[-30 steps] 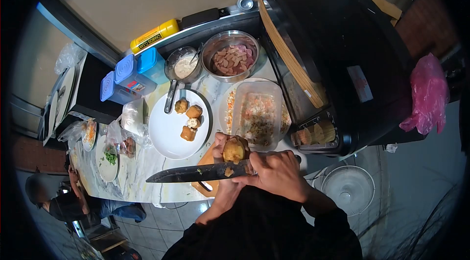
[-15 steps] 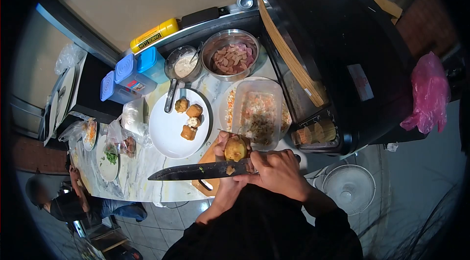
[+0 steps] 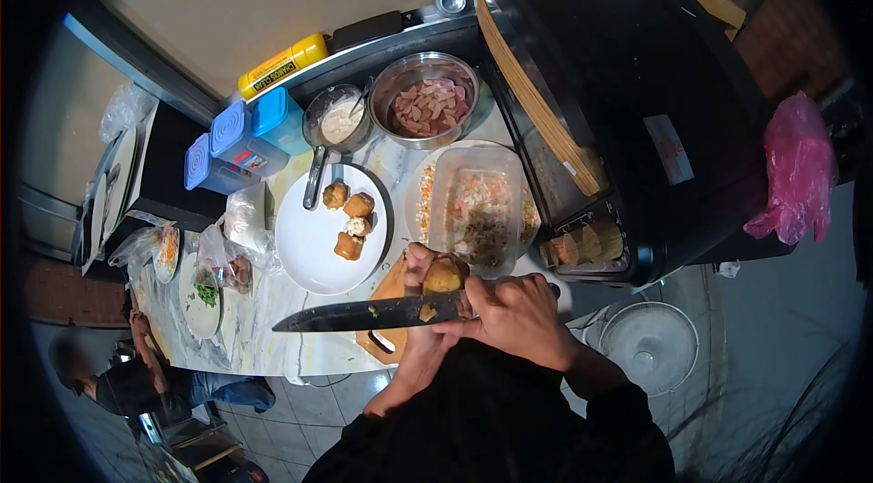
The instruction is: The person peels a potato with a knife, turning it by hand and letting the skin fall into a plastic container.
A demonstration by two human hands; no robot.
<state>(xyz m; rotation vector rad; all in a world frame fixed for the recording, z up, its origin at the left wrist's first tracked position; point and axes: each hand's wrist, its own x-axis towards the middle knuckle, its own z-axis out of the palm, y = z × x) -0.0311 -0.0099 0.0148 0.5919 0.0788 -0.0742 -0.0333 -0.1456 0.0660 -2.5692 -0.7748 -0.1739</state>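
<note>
My left hand (image 3: 420, 348) is wrapped round a brownish-yellow potato-like piece (image 3: 443, 277), below the clear plastic tub (image 3: 444, 176). My right hand (image 3: 521, 319) grips a large dark knife (image 3: 346, 315), its blade pointing left and lying across in front of the piece, with small bits stuck on it. The knife hides part of my left hand. Beneath the blade is a wooden cutting board (image 3: 393, 338). Several browned pieces (image 3: 347, 246) rest on a white plate (image 3: 300, 251) to the left.
A steel pot (image 3: 426, 135) of cut meat and a small pan (image 3: 314, 176) stand at the back. A black oven-like appliance (image 3: 627, 55) is at the right. Left are lidded containers (image 3: 232, 133) and a plate with greens (image 3: 202, 317). Another person (image 3: 136, 383) is at lower left.
The piece in my left hand has turned slightly and shifted a little to the right. The knife blade has tilted and moved up slightly.
</note>
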